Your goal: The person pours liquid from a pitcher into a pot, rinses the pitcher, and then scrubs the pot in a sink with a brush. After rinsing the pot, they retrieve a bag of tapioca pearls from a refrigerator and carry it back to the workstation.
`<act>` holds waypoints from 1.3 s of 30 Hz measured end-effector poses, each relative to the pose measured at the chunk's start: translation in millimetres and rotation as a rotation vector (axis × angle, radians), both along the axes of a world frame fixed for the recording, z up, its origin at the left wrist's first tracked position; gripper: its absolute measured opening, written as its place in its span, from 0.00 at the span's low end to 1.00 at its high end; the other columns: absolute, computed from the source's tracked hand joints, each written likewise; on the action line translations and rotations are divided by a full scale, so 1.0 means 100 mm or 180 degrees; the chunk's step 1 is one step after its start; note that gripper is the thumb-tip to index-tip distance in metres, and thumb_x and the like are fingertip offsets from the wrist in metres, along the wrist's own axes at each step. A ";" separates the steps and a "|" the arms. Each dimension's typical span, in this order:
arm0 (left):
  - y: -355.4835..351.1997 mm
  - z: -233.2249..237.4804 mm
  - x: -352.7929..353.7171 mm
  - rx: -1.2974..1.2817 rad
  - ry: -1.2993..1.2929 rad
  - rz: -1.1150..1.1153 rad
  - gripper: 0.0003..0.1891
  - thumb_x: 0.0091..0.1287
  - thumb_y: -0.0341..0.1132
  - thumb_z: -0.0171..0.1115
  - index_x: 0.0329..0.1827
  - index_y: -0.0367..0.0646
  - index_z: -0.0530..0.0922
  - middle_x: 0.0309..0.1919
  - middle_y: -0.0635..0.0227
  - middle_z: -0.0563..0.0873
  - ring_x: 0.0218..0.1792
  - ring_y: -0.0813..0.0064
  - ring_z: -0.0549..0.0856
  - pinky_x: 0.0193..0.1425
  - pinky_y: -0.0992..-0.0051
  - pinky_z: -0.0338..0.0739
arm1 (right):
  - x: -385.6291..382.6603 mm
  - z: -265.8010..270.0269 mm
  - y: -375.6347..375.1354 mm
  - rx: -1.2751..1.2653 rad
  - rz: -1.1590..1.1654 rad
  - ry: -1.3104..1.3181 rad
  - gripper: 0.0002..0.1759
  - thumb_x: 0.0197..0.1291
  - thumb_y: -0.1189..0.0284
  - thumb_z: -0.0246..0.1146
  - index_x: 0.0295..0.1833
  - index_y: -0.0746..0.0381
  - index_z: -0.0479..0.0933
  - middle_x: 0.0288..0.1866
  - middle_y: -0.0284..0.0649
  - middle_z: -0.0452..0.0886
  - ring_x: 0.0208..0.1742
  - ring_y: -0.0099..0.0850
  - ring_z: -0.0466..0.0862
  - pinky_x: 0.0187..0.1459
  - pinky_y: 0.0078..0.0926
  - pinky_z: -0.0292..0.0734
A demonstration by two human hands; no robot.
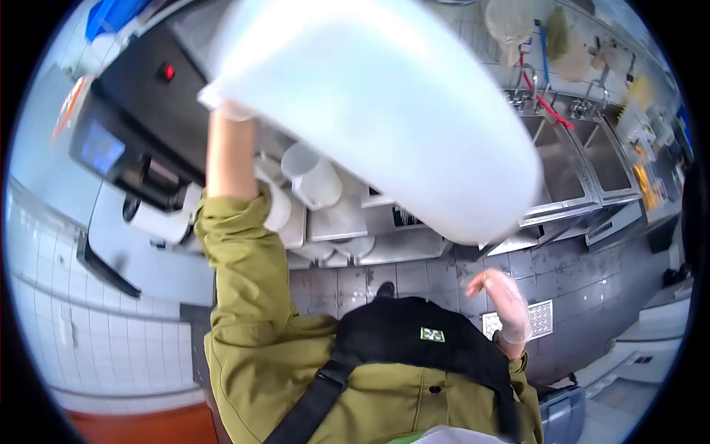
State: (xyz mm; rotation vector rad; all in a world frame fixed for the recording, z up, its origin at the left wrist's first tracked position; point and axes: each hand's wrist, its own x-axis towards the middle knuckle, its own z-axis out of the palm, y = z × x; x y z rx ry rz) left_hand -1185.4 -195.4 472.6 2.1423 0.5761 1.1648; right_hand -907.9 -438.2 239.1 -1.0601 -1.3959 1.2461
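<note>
A large translucent white plastic container [392, 111] fills the upper middle of the view, blurred and tilted. My left hand [229, 103], in a clear glove, is raised at the container's left end; most of its fingers are hidden behind it. My right hand [503, 296], also in a clear glove, hangs below the container's lower right end, apart from it, fingers curled loosely with nothing between them. Beneath the container, a white pitcher [312, 176] stands on the metal counter near my left forearm.
Two metal sink basins [555, 159] with faucets and a red hose [547, 107] are at the right. A black machine [137, 126] with a lit screen stands left. Grey floor tiles [444, 277] and a metal drain grate [542, 318] lie below.
</note>
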 end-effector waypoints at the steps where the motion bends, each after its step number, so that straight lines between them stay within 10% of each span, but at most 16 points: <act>1: -0.15 -0.11 0.18 -0.0165 0.0342 -0.0005 0.18 0.57 0.43 0.55 0.42 0.36 0.76 0.33 0.67 0.79 0.33 0.75 0.77 0.40 0.75 0.73 | 0.05 0.07 -0.13 -0.0080 0.0353 -0.0049 0.16 0.63 0.71 0.45 0.40 0.71 0.74 0.34 0.44 0.79 0.38 0.30 0.78 0.43 0.23 0.71; 5: -0.39 -1.09 0.73 -0.0163 0.0255 -0.1142 0.15 0.55 0.41 0.55 0.31 0.36 0.79 0.21 0.70 0.79 0.23 0.84 0.77 0.30 0.81 0.73 | -0.01 0.27 -0.44 0.0505 0.0495 0.0200 0.16 0.61 0.72 0.45 0.44 0.72 0.73 0.41 0.47 0.79 0.45 0.33 0.77 0.49 0.28 0.68; 8: -0.99 -1.61 1.16 -0.1586 0.1091 -0.0055 0.15 0.63 0.40 0.50 0.32 0.33 0.76 0.18 0.65 0.80 0.20 0.76 0.81 0.26 0.76 0.75 | -0.18 0.14 -0.42 0.0636 -0.1158 -0.0480 0.18 0.60 0.72 0.45 0.49 0.73 0.71 0.48 0.49 0.76 0.51 0.34 0.74 0.54 0.28 0.64; 11: -1.15 -2.37 1.49 -0.0871 0.0697 0.0749 0.16 0.65 0.38 0.48 0.26 0.32 0.73 0.14 0.55 0.78 0.17 0.66 0.82 0.24 0.69 0.75 | -0.33 -0.02 -0.29 0.0091 -0.1316 -0.0128 0.20 0.64 0.69 0.42 0.53 0.70 0.69 0.53 0.47 0.72 0.57 0.34 0.70 0.59 0.27 0.58; 16: -1.23 -2.44 1.44 -0.1401 0.0415 0.0962 0.17 0.66 0.39 0.47 0.25 0.32 0.69 0.13 0.53 0.77 0.17 0.61 0.82 0.25 0.68 0.75 | -0.42 -0.28 -0.09 -0.0201 -0.2243 0.0134 0.17 0.65 0.64 0.44 0.47 0.67 0.71 0.41 0.38 0.73 0.45 0.26 0.70 0.50 0.24 0.62; 21: -0.82 -2.46 0.99 -0.1320 0.0217 0.0291 0.12 0.67 0.38 0.49 0.45 0.41 0.73 0.25 0.65 0.84 0.25 0.77 0.84 0.28 0.77 0.77 | -0.41 -0.31 0.24 0.0445 -0.2767 0.0499 0.15 0.63 0.61 0.52 0.41 0.62 0.70 0.38 0.30 0.68 0.41 0.21 0.65 0.46 0.21 0.58; 28: 0.54 -2.26 -0.21 -0.1442 -0.1289 0.2480 0.14 0.67 0.39 0.50 0.47 0.37 0.74 0.35 0.64 0.82 0.36 0.79 0.79 0.43 0.80 0.71 | -0.01 -0.48 0.58 0.0396 -0.3028 0.0154 0.14 0.63 0.60 0.49 0.34 0.60 0.66 0.33 0.31 0.61 0.38 0.23 0.62 0.46 0.20 0.55; 31: 1.11 -2.50 -0.23 -0.0414 -0.0633 0.2702 0.19 0.66 0.43 0.50 0.52 0.38 0.71 0.46 0.61 0.79 0.47 0.71 0.77 0.52 0.74 0.68 | 0.06 -0.47 0.81 0.0545 -0.3011 0.0408 0.14 0.64 0.60 0.48 0.33 0.59 0.62 0.31 0.31 0.57 0.36 0.23 0.60 0.45 0.21 0.55; 39: 1.49 -2.76 -0.12 -0.1366 -0.2101 0.2419 0.16 0.68 0.42 0.49 0.45 0.37 0.74 0.38 0.64 0.80 0.42 0.76 0.78 0.50 0.76 0.70 | 0.27 -0.61 0.84 0.0593 -0.3193 0.1673 0.10 0.61 0.66 0.55 0.41 0.61 0.68 0.33 0.33 0.70 0.35 0.24 0.68 0.46 0.26 0.64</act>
